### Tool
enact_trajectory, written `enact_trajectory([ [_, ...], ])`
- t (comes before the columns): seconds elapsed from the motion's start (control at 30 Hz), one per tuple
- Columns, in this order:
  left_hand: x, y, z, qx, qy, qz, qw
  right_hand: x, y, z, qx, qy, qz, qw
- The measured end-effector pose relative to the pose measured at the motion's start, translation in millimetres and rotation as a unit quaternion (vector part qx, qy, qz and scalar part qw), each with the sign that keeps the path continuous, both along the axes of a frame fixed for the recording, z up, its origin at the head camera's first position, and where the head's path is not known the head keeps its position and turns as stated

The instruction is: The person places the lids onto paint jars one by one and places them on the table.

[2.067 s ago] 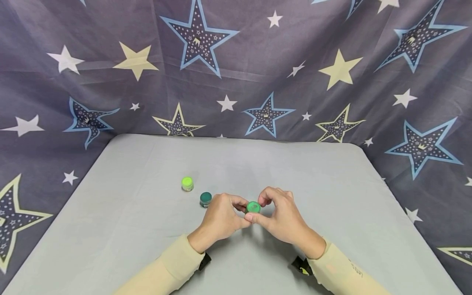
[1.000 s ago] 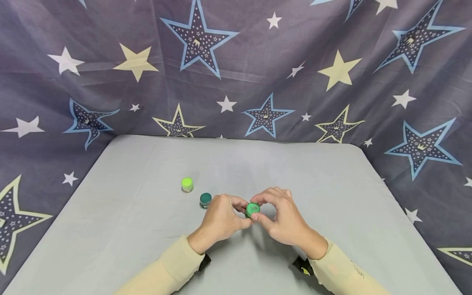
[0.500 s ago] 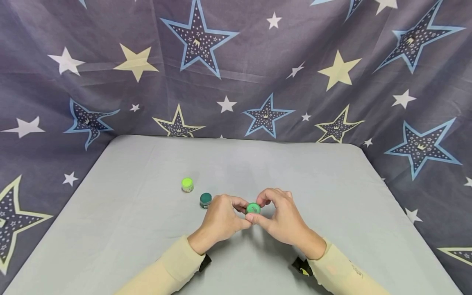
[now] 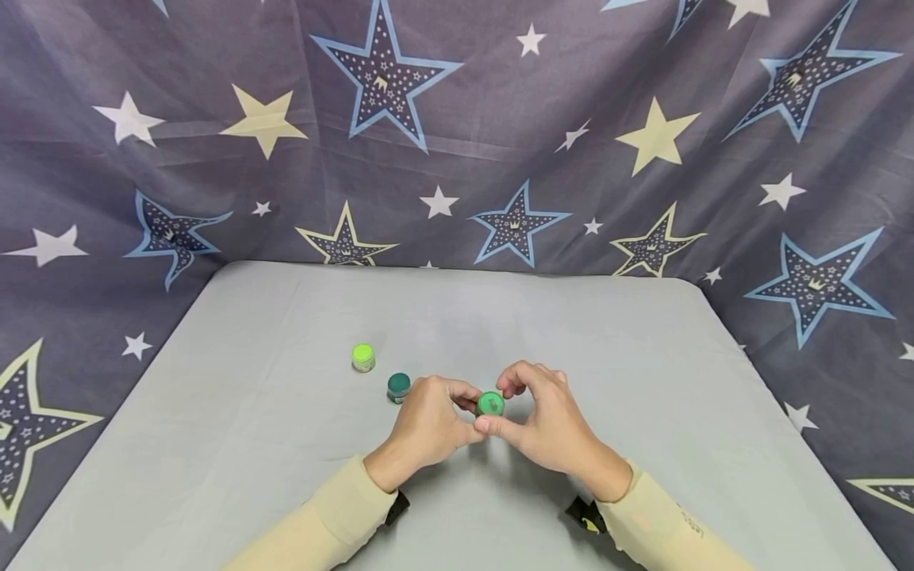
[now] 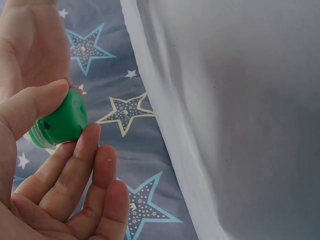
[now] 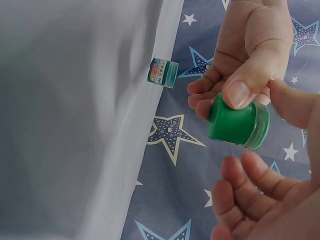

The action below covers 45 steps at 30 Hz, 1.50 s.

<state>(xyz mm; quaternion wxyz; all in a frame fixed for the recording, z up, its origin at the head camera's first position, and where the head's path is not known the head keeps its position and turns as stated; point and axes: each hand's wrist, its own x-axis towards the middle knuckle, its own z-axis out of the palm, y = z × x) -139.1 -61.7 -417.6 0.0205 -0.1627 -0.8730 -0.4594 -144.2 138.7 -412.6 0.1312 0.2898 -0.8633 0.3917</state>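
Observation:
A small green paint jar (image 4: 490,404) is held above the table, its clear lid (image 6: 259,126) facing up toward the head camera. My left hand (image 4: 433,420) pinches the green body between thumb and fingers, as the left wrist view shows. My right hand (image 4: 548,420) is around the lid's right side, with its thumb near the left thumb. In the right wrist view, the right fingers (image 6: 234,172) stand apart from the jar, a gap showing between them.
A dark green paint jar (image 4: 398,387) stands just left of my left hand. Farther back and left is a lime-green jar (image 4: 363,358). Both rest on the grey cloth-covered table (image 4: 607,333). A star-patterned curtain (image 4: 457,159) hangs behind the table.
A second ago my right fingers gripped the lid and the jar leaned. Since then they have spread off the lid, the right thumb shifting left. The left hand and the other jars stay put.

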Motion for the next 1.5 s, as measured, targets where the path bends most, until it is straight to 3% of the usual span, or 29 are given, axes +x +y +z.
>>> enact_trajectory([
  [0.37,-0.3,-0.1,-0.1,-0.002,0.011,-0.001,0.9999,-0.9,1.1,0.5,-0.008,0.026,0.06,0.9978],
  [1.5,0.6,0.1,0.2,0.004,-0.005,0.003,1.0,-0.2,-1.5,-1.4,-0.002,0.024,-0.001,0.9997],
])
